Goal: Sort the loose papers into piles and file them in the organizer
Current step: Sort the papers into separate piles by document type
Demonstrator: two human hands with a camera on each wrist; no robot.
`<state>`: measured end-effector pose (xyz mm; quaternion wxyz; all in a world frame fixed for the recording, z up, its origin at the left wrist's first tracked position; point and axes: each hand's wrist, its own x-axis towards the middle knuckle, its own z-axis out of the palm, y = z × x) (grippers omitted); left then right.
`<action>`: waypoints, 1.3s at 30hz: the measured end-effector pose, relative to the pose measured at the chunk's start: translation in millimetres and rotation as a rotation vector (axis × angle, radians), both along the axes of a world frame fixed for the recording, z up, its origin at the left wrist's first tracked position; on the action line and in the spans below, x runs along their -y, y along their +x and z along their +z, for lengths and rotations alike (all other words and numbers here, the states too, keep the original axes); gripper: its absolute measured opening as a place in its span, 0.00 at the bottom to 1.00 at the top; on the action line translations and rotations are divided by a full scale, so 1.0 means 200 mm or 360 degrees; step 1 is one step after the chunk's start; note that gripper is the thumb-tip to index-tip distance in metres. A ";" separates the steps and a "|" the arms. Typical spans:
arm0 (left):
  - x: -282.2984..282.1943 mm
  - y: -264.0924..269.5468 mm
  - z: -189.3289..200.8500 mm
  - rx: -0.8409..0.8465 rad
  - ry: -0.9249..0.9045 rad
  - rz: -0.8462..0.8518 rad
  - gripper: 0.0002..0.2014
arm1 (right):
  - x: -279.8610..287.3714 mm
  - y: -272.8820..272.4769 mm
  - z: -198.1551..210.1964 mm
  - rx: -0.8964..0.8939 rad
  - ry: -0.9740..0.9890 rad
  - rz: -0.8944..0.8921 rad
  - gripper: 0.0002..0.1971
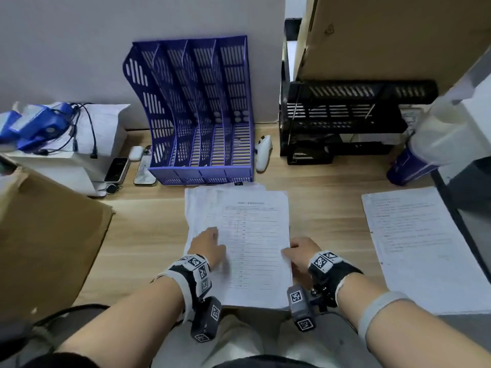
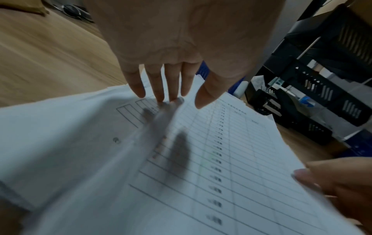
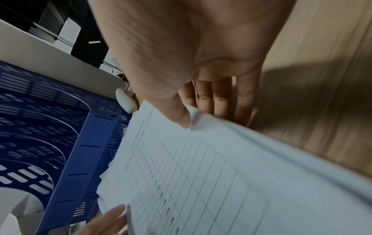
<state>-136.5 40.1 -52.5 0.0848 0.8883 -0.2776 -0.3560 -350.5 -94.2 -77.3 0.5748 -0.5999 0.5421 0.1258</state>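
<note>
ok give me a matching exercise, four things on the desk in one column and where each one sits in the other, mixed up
Things:
1. blue organizer
2. table sheet
3. text sheet
4. white controller

Places:
A. alone at the right side of the desk
B. just right of the blue organizer
C. against the back wall, slots empty
D. on top of the middle stack, between both hands

Pairs: 1-C, 2-D, 3-A, 4-B

The left hand presses flat on the table sheet; the right hand pinches its right edge.

desk [image 1: 148, 229] wood | on it: paper stack [image 1: 252, 235], 2nd sheet pile [image 1: 419, 248], blue organizer [image 1: 202, 166], blk tray rack [image 1: 342, 123]
</note>
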 end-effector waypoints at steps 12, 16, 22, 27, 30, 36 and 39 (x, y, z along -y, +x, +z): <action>-0.04 0.09 0.02 -0.0029 -0.0042 -0.0140 0.26 | -0.08 0.01 0.11 -0.0138 -0.0189 -0.0324 0.08; -0.06 0.08 -0.01 -0.0363 -0.0269 -0.0049 0.26 | -0.13 0.06 0.09 -0.0233 -0.0217 -0.0459 0.13; -0.02 0.06 -0.02 -0.0636 -0.0341 -0.0002 0.26 | -0.08 -0.05 0.12 -0.0323 -0.0389 -0.0599 0.19; 0.09 -0.08 -0.06 -0.0549 -0.0282 -0.0191 0.08 | -0.05 -0.13 0.13 -0.0277 -0.0150 -0.0397 0.32; 0.18 -0.19 -0.03 -0.0628 -0.0311 -0.0245 0.03 | 0.02 -0.26 0.14 -0.0298 -0.0297 -0.0446 0.31; 0.33 -0.45 0.00 -0.0724 -0.0338 -0.0456 0.09 | 0.19 -0.51 0.10 -0.0565 -0.0620 -0.0369 0.30; 0.40 -0.54 -0.01 -0.0717 -0.0333 -0.0486 0.13 | 0.25 -0.64 0.04 -0.0813 -0.0667 -0.0148 0.31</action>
